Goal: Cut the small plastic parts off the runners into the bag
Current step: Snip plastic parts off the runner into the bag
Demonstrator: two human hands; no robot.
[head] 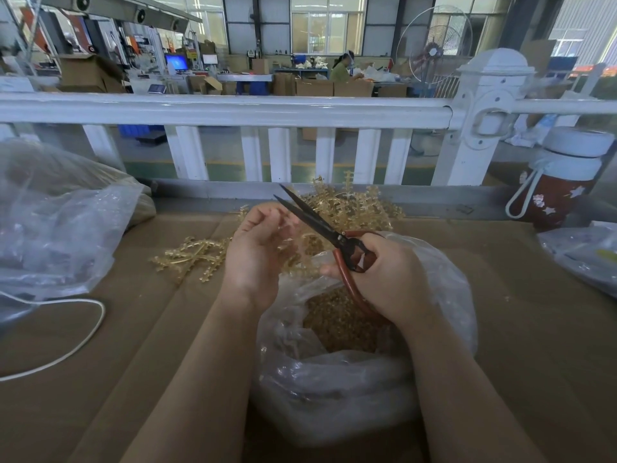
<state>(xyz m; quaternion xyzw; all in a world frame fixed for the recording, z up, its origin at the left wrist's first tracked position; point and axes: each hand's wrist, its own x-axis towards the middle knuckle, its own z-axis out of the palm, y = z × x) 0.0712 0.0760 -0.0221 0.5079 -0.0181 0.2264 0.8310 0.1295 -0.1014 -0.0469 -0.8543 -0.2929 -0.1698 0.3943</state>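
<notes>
Trimming: a worker at a cardboard-covered bench [140,329] snips amber plastic parts from their runners over an open bag.
Right hand: the right hand [389,279] grips the red handles of the scissors [329,233], fingers curled round the loops; the black blades stand slightly apart, tips aimed up and away from the body.
Left hand: the left hand [257,248] curls its fingers on a runner piece just beside the blades; what exactly it pinches is blurred.
Why there: both hands work directly above the mouth of the clear bag [337,379], so cut parts likely drop straight in; a layer of amber parts [337,325] already lies inside.
Supply: uncut runners [354,208] are heaped just behind the hands, with loose runner frames [193,253] to the left, within easy reach.
Edges: a white railing [233,110] closes the far side of the bench.
Room: a second plastic bag [56,222] and white cord [66,349] lie left, a red bottle [561,188] right, all well apart from the cutting spot.
</notes>
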